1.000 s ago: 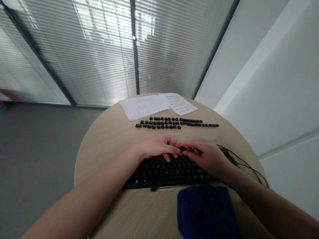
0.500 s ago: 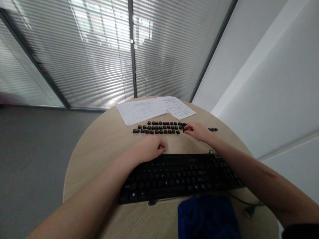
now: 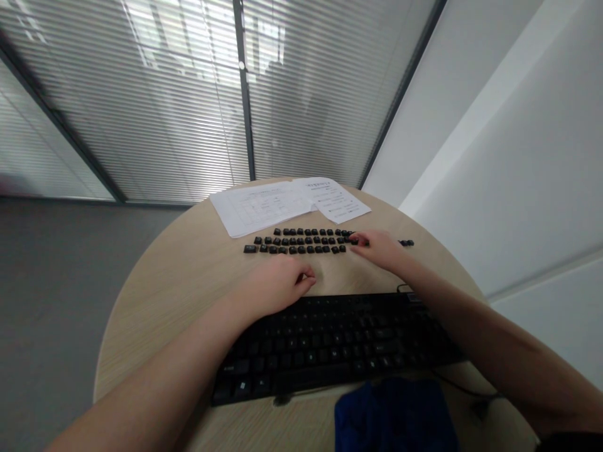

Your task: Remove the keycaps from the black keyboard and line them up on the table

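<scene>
Black keycaps [image 3: 308,240] lie in three rows on the round wooden table [image 3: 155,276]. At the right part of these rows is my right hand [image 3: 380,248], its fingers bent together over the keycaps; whatever is between the fingertips is hidden. My left hand [image 3: 285,280] rests between the rows and the black keyboard [image 3: 330,342], thumb and fingers curled together, and I cannot make out anything in it. The keyboard lies in front of me, its left and right ends partly under my forearms.
Printed white papers [image 3: 264,206] lie behind the keycaps. A dark blue cloth [image 3: 396,417] sits at the near edge, with a black cable [image 3: 464,389] to its right. Glass with blinds stands behind the table, a white wall to the right.
A keycap now sits at the right end of the nearest row, beside the last one there. My right hand has shifted slightly right, off that spot. The view has moved a little.
</scene>
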Demonstrator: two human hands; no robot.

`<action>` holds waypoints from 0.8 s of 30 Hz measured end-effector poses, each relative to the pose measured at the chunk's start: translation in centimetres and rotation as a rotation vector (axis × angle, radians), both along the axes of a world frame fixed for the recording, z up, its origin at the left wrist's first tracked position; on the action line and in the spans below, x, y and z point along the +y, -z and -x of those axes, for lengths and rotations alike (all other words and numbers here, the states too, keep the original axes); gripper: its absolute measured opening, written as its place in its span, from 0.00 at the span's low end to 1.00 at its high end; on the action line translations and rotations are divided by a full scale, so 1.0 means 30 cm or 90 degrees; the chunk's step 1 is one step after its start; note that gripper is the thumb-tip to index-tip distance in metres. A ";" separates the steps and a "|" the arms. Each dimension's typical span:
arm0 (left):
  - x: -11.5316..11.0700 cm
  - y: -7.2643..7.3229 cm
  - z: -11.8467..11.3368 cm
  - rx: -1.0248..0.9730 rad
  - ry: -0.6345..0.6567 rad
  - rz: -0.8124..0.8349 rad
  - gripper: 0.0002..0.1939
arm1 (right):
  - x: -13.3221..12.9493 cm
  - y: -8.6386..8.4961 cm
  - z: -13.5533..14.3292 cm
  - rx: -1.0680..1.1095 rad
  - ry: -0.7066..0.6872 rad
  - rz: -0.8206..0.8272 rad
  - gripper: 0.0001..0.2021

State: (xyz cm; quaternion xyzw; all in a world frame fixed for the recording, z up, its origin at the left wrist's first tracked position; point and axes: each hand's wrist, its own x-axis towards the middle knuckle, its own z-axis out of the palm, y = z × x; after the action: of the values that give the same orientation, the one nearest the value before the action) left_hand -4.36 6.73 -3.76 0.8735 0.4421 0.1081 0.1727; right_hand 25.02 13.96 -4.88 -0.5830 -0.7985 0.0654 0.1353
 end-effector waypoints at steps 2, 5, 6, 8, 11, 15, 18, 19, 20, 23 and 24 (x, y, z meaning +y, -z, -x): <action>-0.001 -0.004 -0.001 0.012 0.010 -0.002 0.15 | -0.066 -0.040 -0.029 0.028 0.033 -0.024 0.15; -0.004 -0.015 -0.007 0.026 0.042 0.006 0.15 | -0.210 -0.098 -0.071 0.173 0.074 -0.064 0.20; -0.005 -0.018 -0.009 0.029 0.052 0.010 0.15 | -0.265 -0.114 -0.079 0.278 0.079 -0.074 0.22; -0.008 -0.023 -0.012 0.037 0.071 0.017 0.14 | -0.371 -0.135 -0.081 0.397 0.070 -0.104 0.25; -0.014 -0.022 -0.012 0.044 0.092 0.030 0.13 | -0.490 -0.139 -0.058 0.388 0.070 -0.099 0.27; -0.014 -0.010 -0.004 0.040 0.096 0.035 0.13 | -0.534 -0.109 -0.029 0.343 0.010 -0.007 0.22; -0.006 0.000 0.003 0.036 0.102 0.042 0.13 | -0.522 -0.088 -0.034 0.354 -0.003 0.092 0.22; -0.003 0.002 0.004 0.035 0.103 0.045 0.12 | -0.518 -0.084 -0.038 0.357 -0.008 0.129 0.22; 0.001 0.005 0.006 0.033 0.103 0.048 0.12 | -0.516 -0.082 -0.042 0.361 -0.017 0.161 0.22; 0.012 0.008 0.010 0.025 0.098 0.067 0.09 | -0.517 -0.080 -0.050 0.378 -0.056 0.230 0.21; 0.014 0.008 0.011 0.024 0.094 0.074 0.08 | -0.517 -0.079 -0.052 0.390 -0.062 0.240 0.19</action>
State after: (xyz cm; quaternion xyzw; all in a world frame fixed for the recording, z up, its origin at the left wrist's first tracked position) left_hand -4.69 7.16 -4.01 0.8940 0.3853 0.0530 0.2226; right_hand 26.57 -1.56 -2.52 -0.5120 -0.7218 0.3897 0.2549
